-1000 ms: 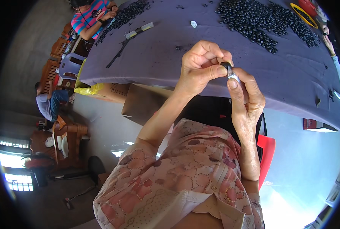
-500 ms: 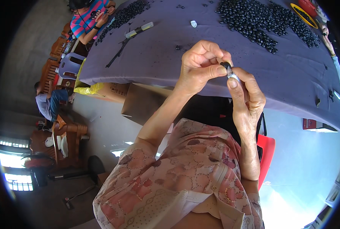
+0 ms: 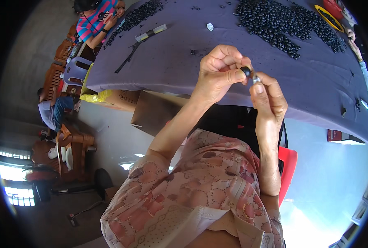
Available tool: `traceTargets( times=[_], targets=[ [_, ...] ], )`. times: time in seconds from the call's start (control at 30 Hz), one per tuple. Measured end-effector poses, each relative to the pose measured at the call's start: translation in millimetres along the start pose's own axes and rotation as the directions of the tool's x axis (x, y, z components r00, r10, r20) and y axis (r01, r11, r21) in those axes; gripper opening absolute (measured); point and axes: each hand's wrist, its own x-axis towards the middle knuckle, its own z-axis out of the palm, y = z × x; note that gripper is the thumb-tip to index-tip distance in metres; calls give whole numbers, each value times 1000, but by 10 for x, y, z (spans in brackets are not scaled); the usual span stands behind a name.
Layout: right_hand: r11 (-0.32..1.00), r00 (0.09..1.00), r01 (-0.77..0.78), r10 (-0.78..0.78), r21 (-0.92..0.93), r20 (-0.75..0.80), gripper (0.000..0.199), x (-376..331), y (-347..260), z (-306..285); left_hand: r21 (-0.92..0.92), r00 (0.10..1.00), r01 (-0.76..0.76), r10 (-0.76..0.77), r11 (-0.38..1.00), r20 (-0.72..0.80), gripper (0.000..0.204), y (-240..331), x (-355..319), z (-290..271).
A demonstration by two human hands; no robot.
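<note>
Black piece [image 3: 245, 71] pinched near table edge [image 3: 159, 85]

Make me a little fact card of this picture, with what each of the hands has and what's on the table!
Left hand: pinches a small black piece
Right hand: pinches a tiny shiny thing, too small to name
Table cover: purple cloth
Biggest pile: black pieces, far side, right of middle
White scrap: left of that pile

Black piece [image 3: 245, 72], purple cloth [image 3: 167, 62], pink-patterned shirt [image 3: 208, 173], red chair [image 3: 289, 167].
</note>
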Motion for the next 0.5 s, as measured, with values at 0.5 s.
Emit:
traceTargets(
  times=[0.5],
  targets=[
    [986, 988, -152, 152, 73, -1, 20, 118, 118, -86, 632, 999, 0, 24, 775, -30, 15, 110, 28, -182]
  ],
)
